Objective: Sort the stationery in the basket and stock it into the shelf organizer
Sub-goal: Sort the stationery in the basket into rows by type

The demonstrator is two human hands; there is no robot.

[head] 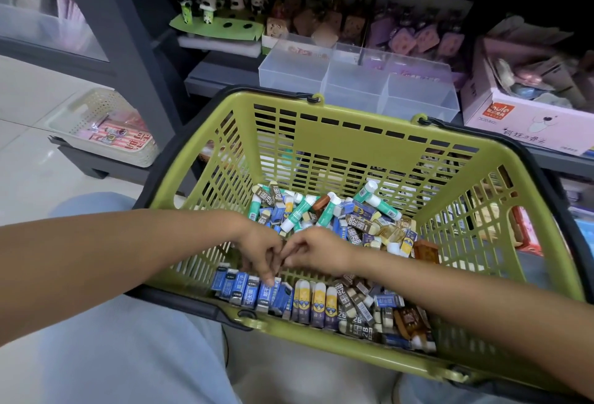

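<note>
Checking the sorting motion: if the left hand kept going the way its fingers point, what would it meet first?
Probably the row of blue erasers at the basket's near wall; the left hand points down at them, one fingertip apparently already touching.

"2B" on brown erasers (352, 302)

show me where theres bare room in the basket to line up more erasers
Bare mesh floor lies left of the hands, between the row of blue sleeved erasers and the loose heap of erasers and glue sticks. The green plastic basket's right floor by the side wall is bare too. The near right corner is crowded.
</note>
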